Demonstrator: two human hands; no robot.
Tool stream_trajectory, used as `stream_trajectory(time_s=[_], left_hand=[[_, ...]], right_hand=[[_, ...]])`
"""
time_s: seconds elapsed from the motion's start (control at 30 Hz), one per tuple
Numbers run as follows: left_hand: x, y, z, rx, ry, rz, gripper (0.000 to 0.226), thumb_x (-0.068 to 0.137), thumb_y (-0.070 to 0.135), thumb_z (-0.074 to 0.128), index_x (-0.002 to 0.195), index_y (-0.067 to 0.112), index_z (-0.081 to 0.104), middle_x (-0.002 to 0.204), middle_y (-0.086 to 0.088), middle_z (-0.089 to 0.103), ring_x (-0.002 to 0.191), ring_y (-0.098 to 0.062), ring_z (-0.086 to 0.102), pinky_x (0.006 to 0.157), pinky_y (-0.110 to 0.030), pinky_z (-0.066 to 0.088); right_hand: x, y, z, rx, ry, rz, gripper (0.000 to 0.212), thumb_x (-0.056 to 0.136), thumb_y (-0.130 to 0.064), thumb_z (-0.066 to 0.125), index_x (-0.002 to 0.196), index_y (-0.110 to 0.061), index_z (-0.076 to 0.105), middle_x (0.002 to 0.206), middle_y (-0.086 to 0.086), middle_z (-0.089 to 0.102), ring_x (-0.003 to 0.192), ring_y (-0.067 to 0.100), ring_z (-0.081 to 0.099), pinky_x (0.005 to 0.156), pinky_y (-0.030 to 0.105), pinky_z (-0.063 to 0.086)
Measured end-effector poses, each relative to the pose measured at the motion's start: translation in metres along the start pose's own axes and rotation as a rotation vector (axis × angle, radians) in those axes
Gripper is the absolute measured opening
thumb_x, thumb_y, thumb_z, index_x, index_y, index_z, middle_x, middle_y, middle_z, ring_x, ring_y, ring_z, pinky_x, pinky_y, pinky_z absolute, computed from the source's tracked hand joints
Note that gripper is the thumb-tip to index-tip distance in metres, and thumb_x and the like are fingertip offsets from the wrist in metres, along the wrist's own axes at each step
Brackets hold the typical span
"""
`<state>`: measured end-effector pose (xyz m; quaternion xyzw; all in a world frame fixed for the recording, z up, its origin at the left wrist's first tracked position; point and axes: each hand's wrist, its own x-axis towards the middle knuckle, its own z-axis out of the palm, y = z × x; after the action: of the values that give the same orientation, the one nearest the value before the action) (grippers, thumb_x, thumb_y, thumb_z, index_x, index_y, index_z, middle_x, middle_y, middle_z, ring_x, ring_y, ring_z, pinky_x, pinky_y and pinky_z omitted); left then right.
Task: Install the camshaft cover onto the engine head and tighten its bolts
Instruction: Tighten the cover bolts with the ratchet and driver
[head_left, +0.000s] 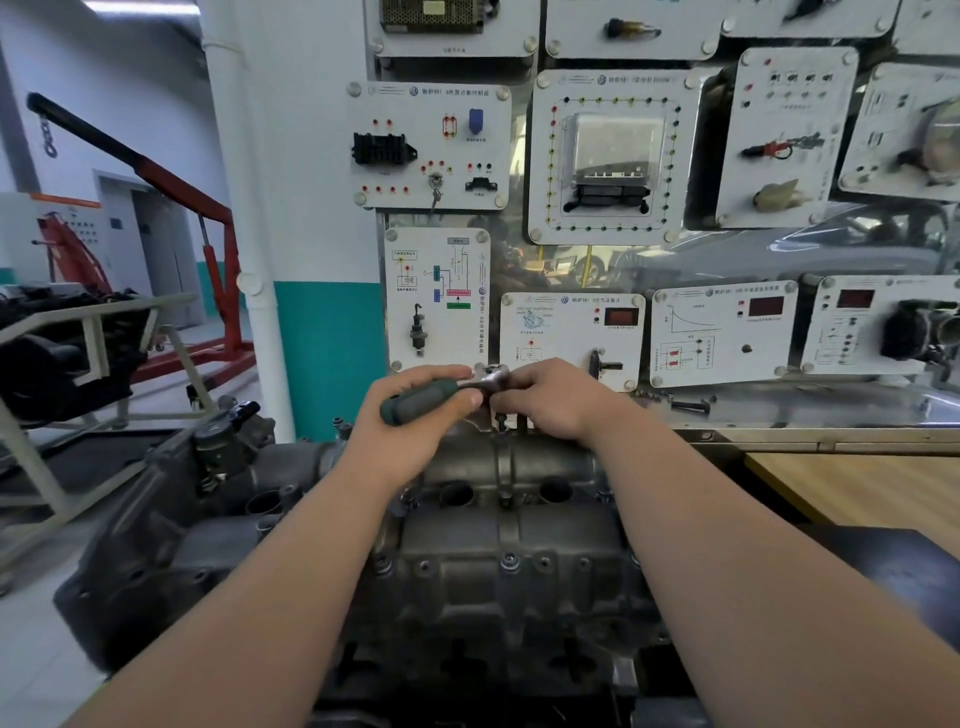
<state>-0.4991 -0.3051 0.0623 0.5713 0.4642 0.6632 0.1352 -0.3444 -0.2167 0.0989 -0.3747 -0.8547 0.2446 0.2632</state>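
The fingers (441, 373) of the left hand (415, 415) clench the green handle of the ratchet (457, 392), while the right hand (553, 400) pinches its head, held over the far edge of the cover. Just below and nearer than the fingers, the camshaft cover (509, 525) already sits on the engine head (467, 654), with bolts (509, 561) in its near row. Seating looks done and tightening under way; how many bolts remain loose I cannot tell.
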Motion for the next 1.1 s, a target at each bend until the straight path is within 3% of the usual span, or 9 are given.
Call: stream_trajectory(time_s=[0.23, 0.37, 0.43, 0.6, 0.7, 0.8, 0.9, 1.03, 1.1], left_hand=[[-0.009, 0.005, 0.006, 0.256, -0.103, 0.190, 0.025, 0.082, 0.024, 0.073, 0.106, 0.022, 0.069, 0.101, 0.014, 0.069, 0.098, -0.001, 0.062, 0.084, -0.013, 0.046], [-0.009, 0.025, 0.035, 0.695, -0.205, 0.344, 0.036, 0.083, 0.048, 0.063, 0.111, 0.025, 0.064, 0.112, 0.006, 0.062, 0.106, -0.015, 0.053, 0.098, -0.030, 0.039], [-0.006, 0.034, 0.050, 0.792, -0.179, 0.282, 0.039, 0.080, 0.055, 0.057, 0.106, 0.027, 0.064, 0.108, 0.007, 0.061, 0.102, -0.016, 0.052, 0.095, -0.031, 0.040], [-0.009, 0.036, 0.020, 0.662, -0.230, 0.281, 0.030, 0.082, 0.044, 0.063, 0.106, 0.026, 0.062, 0.106, 0.010, 0.059, 0.098, -0.004, 0.055, 0.088, -0.026, 0.046], [-0.010, 0.031, -0.017, 0.531, -0.180, 0.032, 0.031, 0.077, 0.039, 0.074, 0.104, 0.031, 0.063, 0.099, 0.018, 0.062, 0.090, 0.006, 0.057, 0.078, -0.013, 0.043], [0.001, 0.036, -0.050, 0.543, -0.108, -0.233, 0.015, 0.083, 0.022, 0.070, 0.095, 0.030, 0.065, 0.090, 0.011, 0.065, 0.077, -0.003, 0.061, 0.069, -0.019, 0.050], [0.029, 0.058, -0.052, 0.675, 0.059, -0.161, 0.008, 0.091, 0.029, 0.058, 0.090, 0.032, 0.065, 0.082, 0.013, 0.064, 0.069, -0.010, 0.062, 0.054, -0.022, 0.046], [0.055, 0.075, 0.012, 1.167, -0.424, -0.033, 0.040, 0.084, 0.051, 0.059, 0.098, 0.016, 0.071, 0.098, -0.001, 0.068, 0.092, -0.020, 0.062, 0.083, -0.035, 0.051], [0.064, 0.070, 0.035, 1.318, -0.528, -0.019, 0.041, 0.085, 0.047, 0.059, 0.094, 0.009, 0.069, 0.093, -0.008, 0.067, 0.087, -0.024, 0.062, 0.079, -0.037, 0.052]], right_hand=[[0.003, 0.003, 0.012, 0.036, 0.143, 0.036, 0.030, 0.088, -0.022, 0.067, 0.060, -0.019, 0.058, 0.056, -0.003, 0.052, 0.052, 0.009, 0.045, 0.046, 0.021, 0.033], [0.007, -0.001, 0.017, -0.061, 0.117, 0.073, 0.014, 0.092, -0.014, 0.053, 0.087, -0.007, 0.064, 0.091, 0.009, 0.064, 0.089, 0.025, 0.059, 0.073, 0.025, 0.042], [0.009, -0.003, 0.018, 0.044, 0.087, 0.119, 0.015, 0.094, -0.011, 0.051, 0.095, 0.001, 0.060, 0.100, 0.017, 0.062, 0.100, 0.031, 0.059, 0.086, 0.034, 0.049], [0.006, 0.004, 0.017, -0.019, 0.177, 0.082, 0.034, 0.089, -0.014, 0.056, 0.057, -0.020, 0.047, 0.060, -0.003, 0.050, 0.059, 0.013, 0.045, 0.048, 0.022, 0.029], [0.004, 0.006, 0.015, 0.039, 0.186, 0.042, 0.040, 0.089, -0.025, 0.067, 0.054, -0.022, 0.047, 0.054, -0.005, 0.048, 0.052, 0.008, 0.042, 0.046, 0.022, 0.027], [0.007, 0.005, 0.015, 0.047, 0.161, 0.064, 0.038, 0.089, -0.028, 0.068, 0.057, -0.021, 0.050, 0.056, -0.002, 0.049, 0.053, 0.011, 0.044, 0.047, 0.024, 0.029], [0.008, 0.004, 0.015, 0.057, 0.171, 0.081, 0.040, 0.085, -0.029, 0.071, 0.054, -0.020, 0.048, 0.051, -0.004, 0.047, 0.050, 0.012, 0.042, 0.046, 0.026, 0.028], [0.007, 0.003, 0.016, 0.019, 0.176, 0.086, 0.041, 0.086, -0.032, 0.069, 0.053, -0.020, 0.048, 0.050, -0.004, 0.047, 0.050, 0.013, 0.042, 0.046, 0.027, 0.028], [0.006, 0.003, 0.016, 0.012, 0.176, 0.083, 0.039, 0.087, -0.032, 0.067, 0.056, -0.018, 0.049, 0.054, -0.001, 0.048, 0.053, 0.014, 0.043, 0.048, 0.028, 0.030]])
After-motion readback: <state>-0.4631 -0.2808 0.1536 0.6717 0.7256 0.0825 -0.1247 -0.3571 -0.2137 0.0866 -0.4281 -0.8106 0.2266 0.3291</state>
